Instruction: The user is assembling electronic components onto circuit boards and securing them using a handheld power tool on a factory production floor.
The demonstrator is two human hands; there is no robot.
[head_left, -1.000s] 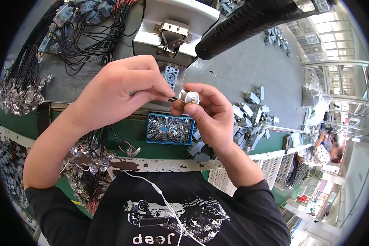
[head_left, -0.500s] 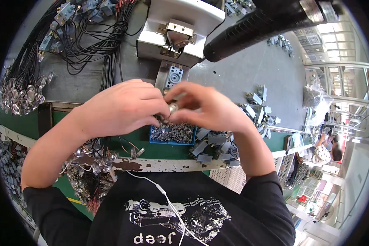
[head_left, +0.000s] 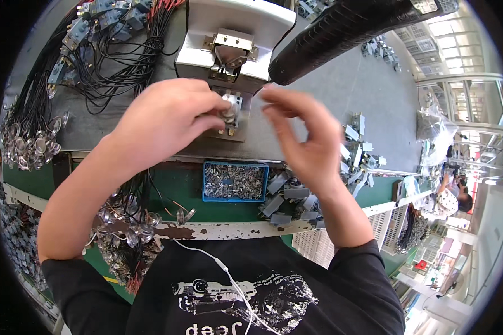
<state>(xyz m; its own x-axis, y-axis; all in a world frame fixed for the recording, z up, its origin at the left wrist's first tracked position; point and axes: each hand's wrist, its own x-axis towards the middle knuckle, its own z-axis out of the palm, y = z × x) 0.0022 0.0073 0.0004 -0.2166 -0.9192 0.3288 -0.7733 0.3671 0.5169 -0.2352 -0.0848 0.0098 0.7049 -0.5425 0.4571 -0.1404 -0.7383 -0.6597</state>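
Left fingers (head_left: 211,103) grip one round, shiny metal cap (head_left: 229,109) on one grey block (head_left: 238,105) beyond one blue tray (head_left: 235,200); right fingers (head_left: 289,101) curve apart, beyond its right end.

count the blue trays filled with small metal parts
1: the blue tray on the green surface, nearer the person's body than the left hand and right hand. Others may be hidden.
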